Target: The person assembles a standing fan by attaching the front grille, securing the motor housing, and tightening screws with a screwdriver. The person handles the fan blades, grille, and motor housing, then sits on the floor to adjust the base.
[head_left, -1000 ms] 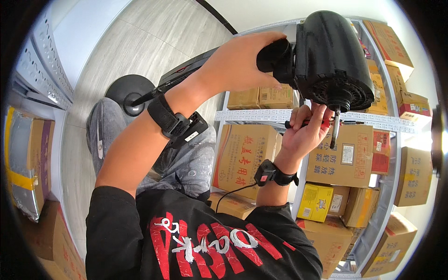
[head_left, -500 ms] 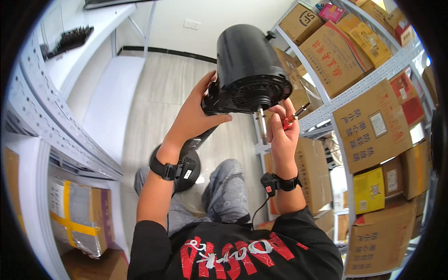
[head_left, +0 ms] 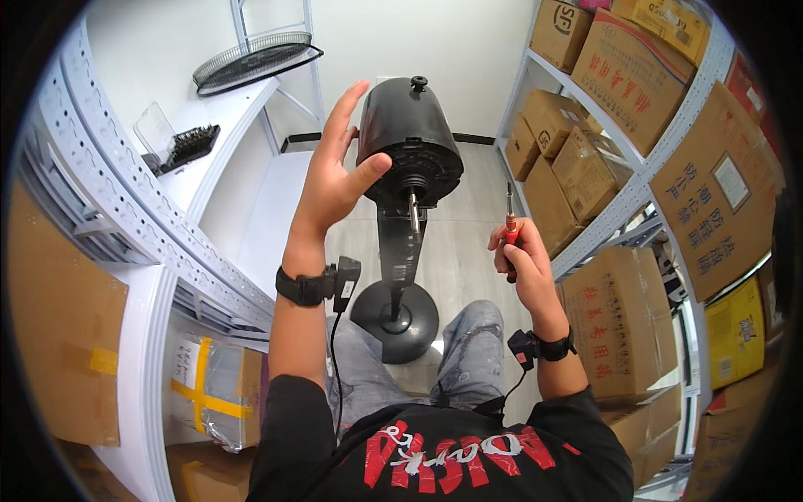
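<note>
A black fan motor housing with a knob on top sits on a black stand, whose round base is on the floor between my knees. Its bare metal shaft points toward me. My left hand is at the housing's left side, fingers stretched upward and thumb against its front edge; whether the fingers touch it I cannot tell. Off to the right of the motor, my right hand is closed around a red-handled screwdriver, tip upward, apart from the fan.
Shelves with stacked cardboard boxes line the right side. On the left white shelf are a round black fan grille and a bit set in a case. A taped box sits lower left.
My left hand has gone from gripping beneath the motor to its left side, its fingers straightening. My right hand has moved away from the shaft with the screwdriver. The view has shifted.
</note>
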A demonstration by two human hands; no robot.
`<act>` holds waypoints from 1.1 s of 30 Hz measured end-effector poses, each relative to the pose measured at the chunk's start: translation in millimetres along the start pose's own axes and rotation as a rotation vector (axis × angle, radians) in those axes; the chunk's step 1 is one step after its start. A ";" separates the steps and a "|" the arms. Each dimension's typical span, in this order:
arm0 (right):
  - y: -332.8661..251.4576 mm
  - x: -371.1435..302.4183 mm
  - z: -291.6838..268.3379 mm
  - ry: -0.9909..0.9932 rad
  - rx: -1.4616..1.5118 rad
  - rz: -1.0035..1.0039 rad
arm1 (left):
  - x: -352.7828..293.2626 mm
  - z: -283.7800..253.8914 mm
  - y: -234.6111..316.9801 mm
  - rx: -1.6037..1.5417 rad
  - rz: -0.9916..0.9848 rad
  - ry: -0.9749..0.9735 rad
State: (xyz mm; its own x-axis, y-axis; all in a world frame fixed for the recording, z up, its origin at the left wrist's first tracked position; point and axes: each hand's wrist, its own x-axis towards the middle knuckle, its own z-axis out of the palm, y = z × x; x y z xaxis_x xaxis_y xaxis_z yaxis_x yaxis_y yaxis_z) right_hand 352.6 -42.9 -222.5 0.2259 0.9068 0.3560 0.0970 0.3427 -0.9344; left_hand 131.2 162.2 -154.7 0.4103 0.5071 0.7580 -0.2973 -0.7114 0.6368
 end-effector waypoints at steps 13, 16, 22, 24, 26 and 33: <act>-1.4 -3.5 -0.7 -0.006 -0.102 -0.161 | 55.5 -17.5 1.3 0.197 -0.097 -0.396; 2.3 1.7 0.9 -0.006 -0.089 -0.146 | 61.4 -17.1 -2.6 0.284 -0.086 -0.395; 4.1 5.0 0.5 0.001 -0.107 -0.156 | 76.2 -14.4 -6.4 0.292 -0.155 -0.359; 3.1 6.5 0.1 0.014 -0.142 -0.173 | 79.0 -12.1 -8.9 0.254 -0.189 -0.353; -2.6 9.0 1.6 0.015 -0.102 -0.133 | 81.0 -12.6 -13.0 0.238 -0.200 -0.349; -9.3 13.8 4.5 0.058 -0.083 -0.199 | 90.5 -18.2 -27.2 0.204 -0.240 -0.343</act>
State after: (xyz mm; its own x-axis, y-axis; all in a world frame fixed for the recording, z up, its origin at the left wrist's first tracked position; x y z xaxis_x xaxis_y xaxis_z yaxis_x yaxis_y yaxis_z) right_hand 350.4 -32.5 -208.9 0.2497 0.8066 0.5358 0.2244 0.4901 -0.8423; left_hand 160.7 236.3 -100.8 0.7184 0.5033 0.4802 0.0027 -0.6924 0.7215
